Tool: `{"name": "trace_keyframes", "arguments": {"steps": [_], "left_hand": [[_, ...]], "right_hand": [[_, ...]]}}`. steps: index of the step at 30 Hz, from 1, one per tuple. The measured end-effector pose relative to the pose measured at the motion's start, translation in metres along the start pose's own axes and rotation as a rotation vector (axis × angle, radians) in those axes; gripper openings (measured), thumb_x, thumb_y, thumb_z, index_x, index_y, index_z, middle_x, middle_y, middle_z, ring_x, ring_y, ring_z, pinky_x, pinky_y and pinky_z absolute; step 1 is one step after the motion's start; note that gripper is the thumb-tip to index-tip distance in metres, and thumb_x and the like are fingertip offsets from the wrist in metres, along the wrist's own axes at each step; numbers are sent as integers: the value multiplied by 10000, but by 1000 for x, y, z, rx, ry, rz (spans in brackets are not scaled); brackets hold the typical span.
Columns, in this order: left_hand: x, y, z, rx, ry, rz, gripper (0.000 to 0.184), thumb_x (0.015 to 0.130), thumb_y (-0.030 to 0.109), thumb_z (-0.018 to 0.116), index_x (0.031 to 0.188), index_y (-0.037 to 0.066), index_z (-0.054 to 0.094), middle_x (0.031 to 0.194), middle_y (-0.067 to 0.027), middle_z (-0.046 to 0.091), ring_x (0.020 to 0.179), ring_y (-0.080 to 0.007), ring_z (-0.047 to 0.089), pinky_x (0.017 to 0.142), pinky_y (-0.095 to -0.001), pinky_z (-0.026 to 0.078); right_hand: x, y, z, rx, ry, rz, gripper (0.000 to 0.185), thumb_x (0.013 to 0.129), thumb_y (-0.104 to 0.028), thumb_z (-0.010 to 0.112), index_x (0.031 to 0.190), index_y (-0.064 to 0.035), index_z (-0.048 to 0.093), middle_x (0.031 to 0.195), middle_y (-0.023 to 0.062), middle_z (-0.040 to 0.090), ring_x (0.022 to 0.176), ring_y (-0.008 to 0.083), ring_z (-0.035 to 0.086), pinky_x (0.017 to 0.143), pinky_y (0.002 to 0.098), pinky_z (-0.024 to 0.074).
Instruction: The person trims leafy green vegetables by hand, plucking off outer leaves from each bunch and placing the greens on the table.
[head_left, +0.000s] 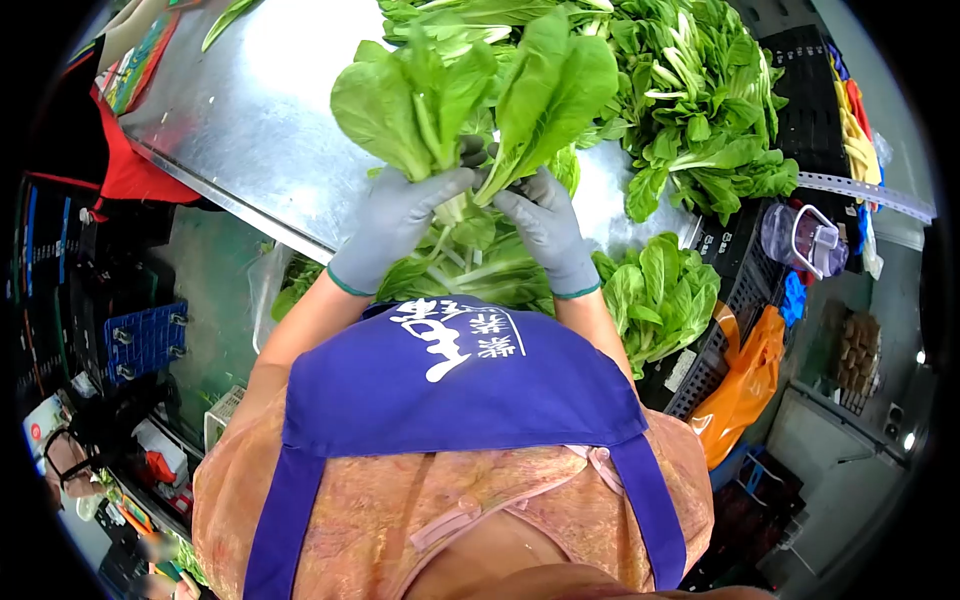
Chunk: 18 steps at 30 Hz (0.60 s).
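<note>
Grey gloves with green cuffs cover both my hands. My left hand [405, 215] is closed around the pale base of a head of bok choy [420, 105], its leaves pointing away from me. Close beside it, my right hand [542, 220] grips a bok choy leaf [555, 90] low on its stalk; whether that leaf is still joined to the head is hidden by the fingers. More greens [480, 265] lie under my wrists, against the blue apron [460, 370]. A large heap of bok choy [700, 100] covers the far right of the metal table [250, 110].
Beside my right arm, more greens [660, 300] fill a black crate [755, 265]. An orange bag [745, 380] hangs there, near a clear jug [805, 240]. Across the table's left edge, a person in red and black [130, 150] stands. A blue dolly [145, 340] rests at the lower left.
</note>
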<state>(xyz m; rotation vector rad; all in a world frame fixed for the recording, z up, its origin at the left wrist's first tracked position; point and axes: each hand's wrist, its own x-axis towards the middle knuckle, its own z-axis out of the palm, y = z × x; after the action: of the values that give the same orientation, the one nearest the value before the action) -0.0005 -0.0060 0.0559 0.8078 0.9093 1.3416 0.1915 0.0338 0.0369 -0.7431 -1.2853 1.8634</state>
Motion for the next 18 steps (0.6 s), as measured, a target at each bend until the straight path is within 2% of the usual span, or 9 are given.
{"name": "trace_keyframes", "arguments": {"steps": [3,4,5,6,7,11,14,15,18], "left_hand": [[-1,0,1,44,-37,-49,416,869,127,745,1224,-38,604,1130,-91,682,994,-138,635,885,-294,506],[1,-1,-1,36,-52,-88,423,864,135,753,1222,-34,605,1125,-86,684,994,-132,633,881,-289,504],[3,1,-4,191,-46,-108,421,849,158,774,1193,-32,622,1116,-79,686,988,-131,634,879,-281,497],[4,-2,-3,127,-21,-119,422,843,165,778,1185,-32,628,1116,-83,688,984,-133,636,882,-280,496],[4,-7,-2,63,5,-130,423,838,172,783,1177,-32,633,1115,-86,690,980,-134,637,884,-279,495],[5,-19,-10,117,-28,35,381,840,163,766,1133,-53,656,1111,-108,701,993,-147,651,919,-282,492],[3,-20,-12,201,-27,61,325,855,128,739,1105,-68,665,1096,-128,705,998,-161,660,918,-289,504],[3,-21,-12,224,-16,43,302,862,114,728,1092,-73,668,1089,-136,706,999,-167,663,916,-292,510],[6,-29,-17,264,-13,182,270,882,85,696,1088,-86,659,1085,-147,697,1002,-183,666,909,-309,522]], "right_hand": [[-2,-8,10,-136,86,72,313,898,-130,657,1153,24,561,1041,70,646,951,144,596,835,300,482],[-3,-12,10,-283,94,125,270,890,-132,661,1087,20,556,1000,82,629,917,151,590,800,313,477],[-3,-16,8,-428,100,179,234,882,-135,665,1020,16,550,959,94,611,883,158,584,765,326,471],[-2,-19,9,-573,102,232,209,875,-137,668,953,12,545,919,106,594,849,165,578,730,338,465],[-1,-21,15,-705,98,139,237,843,-133,675,871,9,487,822,160,523,743,261,554,664,387,437],[5,-8,18,-953,129,-189,261,797,-149,691,907,10,516,740,183,514,698,370,541,639,421,442],[8,-13,28,-992,212,-141,314,810,-180,711,905,36,505,739,166,535,641,267,535,606,364,443],[9,-17,29,-974,211,-28,336,804,-163,719,985,42,524,781,162,581,680,219,579,627,326,467],[8,-25,35,-802,224,36,431,812,-127,709,1162,49,531,830,127,617,727,150,604,665,281,490]]}}
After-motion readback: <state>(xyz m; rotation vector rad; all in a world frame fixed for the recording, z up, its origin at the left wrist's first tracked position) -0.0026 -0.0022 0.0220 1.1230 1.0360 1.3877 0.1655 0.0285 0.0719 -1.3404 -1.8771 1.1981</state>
